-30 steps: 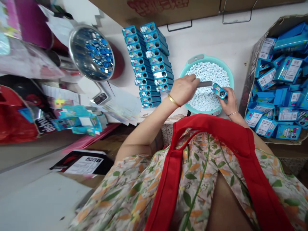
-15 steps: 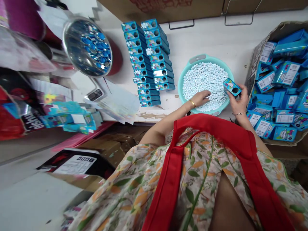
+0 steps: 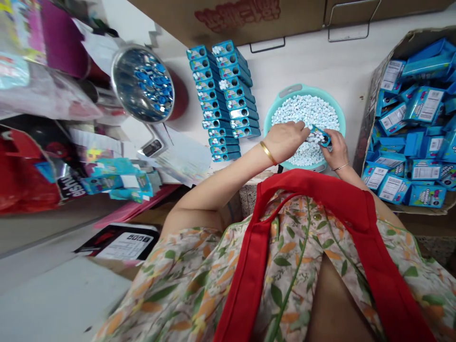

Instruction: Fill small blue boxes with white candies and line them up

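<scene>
A teal basin (image 3: 269, 118) full of small white candies (image 3: 306, 111) stands on the white table. Over its near side my right hand (image 3: 337, 151) is closed round a small blue box (image 3: 319, 136), held tilted. My left hand (image 3: 285, 138) is bunched in a pinch with its fingertips at the box's end, white candies showing there. A gold bangle sits on my left wrist. Two rows of filled blue boxes (image 3: 223, 99) lie left of the basin.
A cardboard carton (image 3: 413, 118) heaped with blue boxes stands at the right. A round metal tin (image 3: 142, 83) holding blue pieces is at the upper left, with papers, a calculator (image 3: 151, 147) and packaging below it. My red apron and floral top fill the foreground.
My left hand has risen out of the candies and come to the box. My right hand has brought the box down and left over the basin.
</scene>
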Demonstrator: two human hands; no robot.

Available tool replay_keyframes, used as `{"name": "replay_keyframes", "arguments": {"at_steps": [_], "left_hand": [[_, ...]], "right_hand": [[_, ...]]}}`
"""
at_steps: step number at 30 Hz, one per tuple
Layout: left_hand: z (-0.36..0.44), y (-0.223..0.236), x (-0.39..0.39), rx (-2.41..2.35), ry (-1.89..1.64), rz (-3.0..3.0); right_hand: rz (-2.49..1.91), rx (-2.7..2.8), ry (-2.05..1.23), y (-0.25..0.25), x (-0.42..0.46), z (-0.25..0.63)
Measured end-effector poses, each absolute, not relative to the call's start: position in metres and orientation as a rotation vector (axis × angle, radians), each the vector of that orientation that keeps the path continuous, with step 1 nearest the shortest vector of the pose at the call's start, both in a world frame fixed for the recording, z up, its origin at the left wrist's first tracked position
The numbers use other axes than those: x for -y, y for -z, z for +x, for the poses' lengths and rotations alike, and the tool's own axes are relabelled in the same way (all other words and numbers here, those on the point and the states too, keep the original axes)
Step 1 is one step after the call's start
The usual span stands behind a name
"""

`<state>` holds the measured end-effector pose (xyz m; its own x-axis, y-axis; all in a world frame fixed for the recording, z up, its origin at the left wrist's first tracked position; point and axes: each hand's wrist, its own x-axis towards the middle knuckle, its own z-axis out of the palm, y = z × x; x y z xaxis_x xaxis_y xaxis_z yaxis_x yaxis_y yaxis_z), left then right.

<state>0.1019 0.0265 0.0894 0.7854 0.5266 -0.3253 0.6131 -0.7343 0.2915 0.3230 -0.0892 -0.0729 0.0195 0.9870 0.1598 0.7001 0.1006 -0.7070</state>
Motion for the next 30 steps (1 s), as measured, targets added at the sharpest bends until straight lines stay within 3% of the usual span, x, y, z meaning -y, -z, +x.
{"name": "replay_keyframes", "arguments": {"at_steps": [8, 12, 16, 21, 26, 30], "left_hand": [[0.123, -0.102, -0.01, -0.901, 0.25, 2.66], [0.087, -0.061, -0.029, -1.051, 0.198, 2.564], [0.054, 0.006, -0.04, -1.233, 0.404, 2.41], [0.086, 0.069, -0.013, -1.082, 0.51, 2.224], [0.122, 0.089, 0.002, -0.943, 0.271, 2.017], [0.098, 0.076, -0.004, -0.88, 0.089, 1.914]], "right_hand": [[-1.677, 1.705, -0.611, 0.076, 0.089, 0.322], [-1.686, 1.657, -0.609, 0.08, 0.091, 0.326], [-1.675, 1.587, -0.604, 0.075, 0.093, 0.332], [-1.724, 1.534, -0.607, 0.058, 0.09, 0.339], [-1.747, 1.485, -0.631, 0.052, 0.083, 0.343], [-1.764, 1.48, -0.59, 0.054, 0.08, 0.346]]}}
